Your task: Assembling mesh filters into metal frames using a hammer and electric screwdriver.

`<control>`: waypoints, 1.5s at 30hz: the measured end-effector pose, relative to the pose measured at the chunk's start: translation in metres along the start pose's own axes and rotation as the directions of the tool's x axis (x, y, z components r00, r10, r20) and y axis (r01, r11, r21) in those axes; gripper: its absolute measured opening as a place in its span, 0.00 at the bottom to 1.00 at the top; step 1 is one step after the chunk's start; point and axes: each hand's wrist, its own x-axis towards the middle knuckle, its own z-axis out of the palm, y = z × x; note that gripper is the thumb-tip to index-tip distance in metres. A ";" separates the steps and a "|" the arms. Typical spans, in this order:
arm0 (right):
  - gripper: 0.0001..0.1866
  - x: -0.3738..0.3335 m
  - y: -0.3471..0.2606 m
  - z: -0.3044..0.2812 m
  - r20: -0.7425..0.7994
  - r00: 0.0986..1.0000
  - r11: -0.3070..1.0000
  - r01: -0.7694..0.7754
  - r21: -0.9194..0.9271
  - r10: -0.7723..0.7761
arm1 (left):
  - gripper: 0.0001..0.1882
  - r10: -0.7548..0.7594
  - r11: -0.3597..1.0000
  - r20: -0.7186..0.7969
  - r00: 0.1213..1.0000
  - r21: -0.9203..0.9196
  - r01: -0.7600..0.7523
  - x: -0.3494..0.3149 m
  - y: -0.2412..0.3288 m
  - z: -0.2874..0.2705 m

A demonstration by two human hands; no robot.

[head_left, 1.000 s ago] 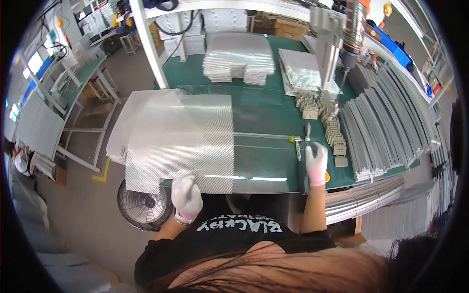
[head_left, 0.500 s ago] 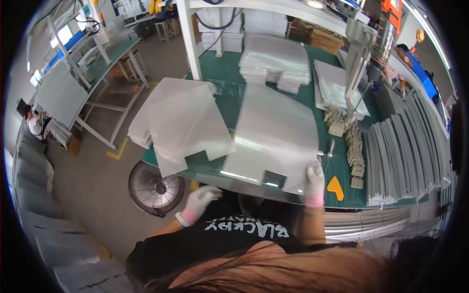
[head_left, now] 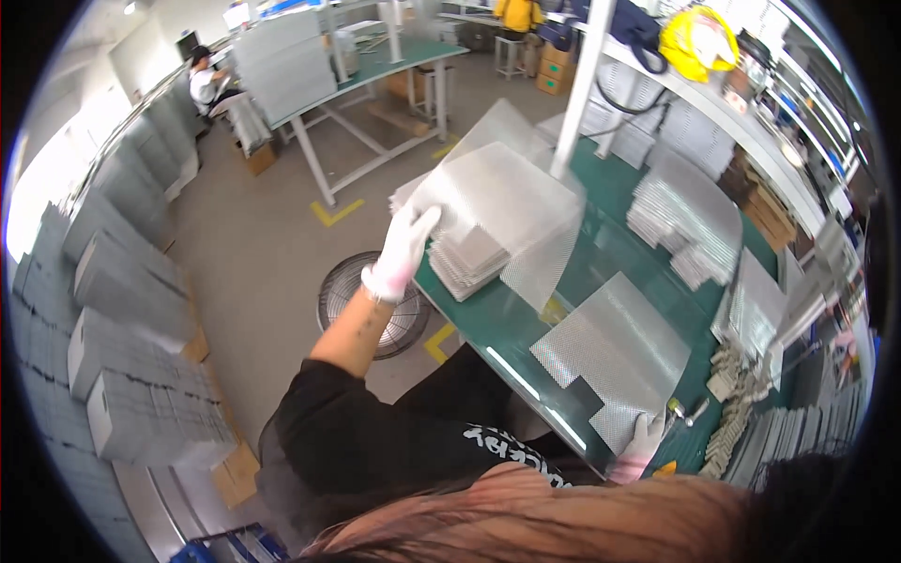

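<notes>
My left hand (head_left: pixel 410 246), in a white glove with a pink cuff, is at the near left edge of a stack of translucent ribbed plastic sheets (head_left: pixel 511 192). Its thumb lies over the top and its fingers are closed at the edge; how many sheets they pinch is hidden. Some sheets in this stack lie askew, with corners sticking out. My gloved right hand (head_left: pixel 644 443) is closed at the near right corner of a single ribbed sheet (head_left: pixel 624 342) with a notch in its near edge. That sheet lies flat on the green table (head_left: pixel 610 244).
Another sheet stack (head_left: pixel 690 211) stands farther back. Beige clips (head_left: pixel 727 413), a small metal-handled tool (head_left: pixel 694 411) and upright grey panels (head_left: pixel 798 413) line the right side. A white post (head_left: pixel 584 89) rises at the table's back. A floor fan (head_left: pixel 375 305) stands below the left edge.
The view has swung left. My left hand has gone from in front of my body out to the left stack's edge. The right hand stays at the single sheet's corner.
</notes>
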 end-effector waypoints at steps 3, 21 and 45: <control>0.32 0.013 0.031 0.002 0.102 0.994 0.999 -0.046 0.008 0.045 | 0.13 -0.181 0.983 -0.157 0.971 0.014 0.186 0.055 -0.015 -0.057; 0.25 0.070 -0.029 0.024 0.316 0.948 0.355 0.310 -0.882 -0.044 | 0.21 0.191 0.577 0.743 0.642 0.444 -0.686 -0.068 -0.032 0.104; 0.25 0.368 -0.201 0.074 -0.154 0.818 0.817 0.497 -0.293 -0.554 | 0.34 -0.196 0.504 0.826 0.529 0.548 -0.668 -0.107 -0.130 0.157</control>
